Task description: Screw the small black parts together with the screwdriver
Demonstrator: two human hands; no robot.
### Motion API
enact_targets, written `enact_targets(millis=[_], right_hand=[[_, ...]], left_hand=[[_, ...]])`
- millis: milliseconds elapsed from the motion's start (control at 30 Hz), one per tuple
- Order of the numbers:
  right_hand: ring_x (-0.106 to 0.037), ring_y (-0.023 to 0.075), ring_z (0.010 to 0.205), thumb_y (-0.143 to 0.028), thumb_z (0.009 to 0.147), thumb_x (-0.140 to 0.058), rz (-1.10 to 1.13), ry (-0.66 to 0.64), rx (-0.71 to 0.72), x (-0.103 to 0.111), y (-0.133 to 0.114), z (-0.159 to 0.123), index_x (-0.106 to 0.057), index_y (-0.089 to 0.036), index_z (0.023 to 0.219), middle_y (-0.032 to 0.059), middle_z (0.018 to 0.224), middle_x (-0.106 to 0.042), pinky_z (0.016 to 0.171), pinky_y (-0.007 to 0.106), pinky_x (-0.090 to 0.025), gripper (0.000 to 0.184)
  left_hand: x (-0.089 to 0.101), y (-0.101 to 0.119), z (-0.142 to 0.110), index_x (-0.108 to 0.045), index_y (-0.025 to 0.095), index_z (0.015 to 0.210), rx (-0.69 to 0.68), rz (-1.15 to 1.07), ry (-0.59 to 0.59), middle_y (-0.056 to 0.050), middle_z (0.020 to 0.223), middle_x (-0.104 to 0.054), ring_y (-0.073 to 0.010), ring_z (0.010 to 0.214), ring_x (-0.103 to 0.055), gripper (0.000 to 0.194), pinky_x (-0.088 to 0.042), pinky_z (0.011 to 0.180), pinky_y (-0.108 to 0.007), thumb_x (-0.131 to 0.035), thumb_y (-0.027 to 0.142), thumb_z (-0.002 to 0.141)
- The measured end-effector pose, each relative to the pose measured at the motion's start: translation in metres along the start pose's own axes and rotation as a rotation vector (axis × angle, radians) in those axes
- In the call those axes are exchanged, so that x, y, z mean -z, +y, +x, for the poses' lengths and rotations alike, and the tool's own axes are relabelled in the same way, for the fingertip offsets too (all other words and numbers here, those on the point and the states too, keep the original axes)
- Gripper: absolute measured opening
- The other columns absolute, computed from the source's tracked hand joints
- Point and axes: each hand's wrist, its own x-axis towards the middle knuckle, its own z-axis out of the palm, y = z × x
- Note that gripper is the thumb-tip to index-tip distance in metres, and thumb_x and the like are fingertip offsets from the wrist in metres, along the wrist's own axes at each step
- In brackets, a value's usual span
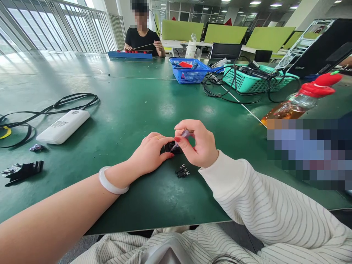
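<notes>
My left hand (148, 153) rests on the green table (132, 113), its thumb and fingers closed around a small black plastic part (167, 147). In my right hand (202, 145) is a small screwdriver (185, 134) with a translucent purple handle. It slants down to the left, its tip at the black part; whether it sits in a screw cannot be made out. Just below my hands lies a loose black piece (182, 171) with metal prongs. My fingers hide much of the held part.
On the left lie a white power bank (63, 126), black cables (68, 99), a small bundle (37, 147) and a black part (23, 172). Blue (189, 75) and teal baskets (242, 85) stand behind. A bottle (297, 104) is at right; a person (141, 38) sits opposite.
</notes>
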Motion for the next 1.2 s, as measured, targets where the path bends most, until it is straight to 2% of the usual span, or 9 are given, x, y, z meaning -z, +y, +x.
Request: enact_targets(millis=[167, 233, 367, 500, 667, 833, 933, 1067, 1200], right_hand=[[-0.060, 0.0164, 0.064, -0.037, 0.102, -0.048, -0.049, 0.235, -0.013, 0.002, -0.001, -0.001, -0.053, -0.030, 0.114, 0.0004, 0.079, -0.063, 0.066, 0.035, -0.053, 0.015], [-0.059, 0.0154, 0.063, -0.035, 0.102, -0.049, -0.069, 0.215, -0.043, 0.002, 0.000, 0.000, -0.054, -0.030, 0.112, -0.0002, 0.080, -0.063, 0.064, 0.033, -0.051, 0.013], [-0.055, 0.0134, 0.060, -0.032, 0.100, -0.051, -0.070, 0.063, -0.136, 0.002, 0.002, 0.005, -0.055, -0.030, 0.108, -0.0031, 0.074, -0.059, 0.062, 0.029, -0.048, 0.010], [-0.056, 0.0129, 0.061, -0.031, 0.099, -0.052, -0.045, 0.031, -0.185, 0.002, 0.003, 0.007, -0.054, -0.029, 0.111, -0.0039, 0.074, -0.058, 0.064, 0.028, -0.048, 0.012], [-0.058, 0.0117, 0.063, -0.029, 0.102, -0.053, -0.067, 0.095, -0.085, 0.001, 0.008, 0.006, -0.055, -0.028, 0.115, -0.0037, 0.077, -0.060, 0.063, 0.027, -0.051, 0.014], [-0.059, 0.0108, 0.061, -0.032, 0.105, -0.049, -0.075, 0.406, 0.205, -0.001, 0.019, 0.007, -0.049, -0.030, 0.125, 0.0009, 0.093, -0.065, 0.058, 0.028, -0.053, 0.021], [-0.060, 0.0117, 0.063, -0.034, 0.106, -0.047, -0.104, 0.453, 0.192, 0.000, 0.025, 0.008, -0.048, -0.031, 0.126, 0.0016, 0.094, -0.065, 0.059, 0.030, -0.055, 0.021], [-0.059, 0.0113, 0.063, -0.037, 0.107, -0.047, -0.114, 0.410, 0.128, 0.000, 0.029, 0.007, -0.048, -0.030, 0.127, -0.0007, 0.088, -0.063, 0.059, 0.029, -0.055, 0.022], [-0.060, 0.0107, 0.063, -0.037, 0.107, -0.047, -0.122, 0.421, 0.095, 0.001, 0.030, 0.006, -0.048, -0.028, 0.126, -0.0008, 0.088, -0.064, 0.060, 0.029, -0.055, 0.021]], left_hand=[[0.003, 0.005, 0.000, -0.067, 0.024, 0.134, 0.036, 0.025, 0.006, -0.009, 0.124, -0.074, -0.0337, 0.127, -0.058, 0.045, -0.045, 0.115, -0.054, -0.071, 0.036, 0.090], [0.003, 0.006, 0.000, -0.067, 0.023, 0.135, 0.038, 0.030, 0.003, -0.010, 0.124, -0.074, -0.0336, 0.127, -0.058, 0.046, -0.044, 0.115, -0.054, -0.071, 0.036, 0.090], [0.002, 0.004, -0.001, -0.067, 0.021, 0.134, 0.037, 0.032, 0.001, -0.011, 0.128, -0.073, -0.0340, 0.130, -0.056, 0.045, -0.042, 0.117, -0.055, -0.068, 0.038, 0.092], [0.002, 0.005, 0.000, -0.068, 0.023, 0.133, 0.035, 0.028, 0.003, -0.009, 0.128, -0.073, -0.0336, 0.129, -0.057, 0.043, -0.043, 0.116, -0.054, -0.065, 0.039, 0.093], [0.005, 0.012, -0.002, -0.059, 0.022, 0.144, 0.053, -0.012, 0.056, -0.008, 0.130, -0.072, -0.0301, 0.122, -0.062, 0.050, -0.050, 0.110, -0.050, -0.056, 0.035, 0.096], [0.008, 0.012, -0.002, -0.055, 0.025, 0.148, 0.059, -0.029, 0.184, -0.007, 0.133, -0.069, -0.0264, 0.124, -0.060, 0.050, -0.049, 0.112, -0.047, -0.047, 0.031, 0.098], [0.009, 0.007, -0.002, -0.053, 0.025, 0.151, 0.173, 0.099, 0.191, -0.010, 0.136, -0.064, -0.0293, 0.125, -0.059, 0.053, -0.048, 0.112, -0.051, -0.041, 0.026, 0.100], [0.010, 0.003, -0.001, -0.061, 0.025, 0.145, 0.349, 0.335, 0.075, -0.014, 0.133, -0.063, -0.0367, 0.124, -0.058, 0.052, -0.048, 0.108, -0.060, -0.037, 0.023, 0.099], [0.009, 0.002, 0.000, -0.068, 0.018, 0.133, 0.256, 0.301, 0.104, -0.015, 0.147, -0.056, -0.0358, 0.143, -0.046, 0.048, -0.038, 0.121, -0.059, -0.034, 0.023, 0.099]])
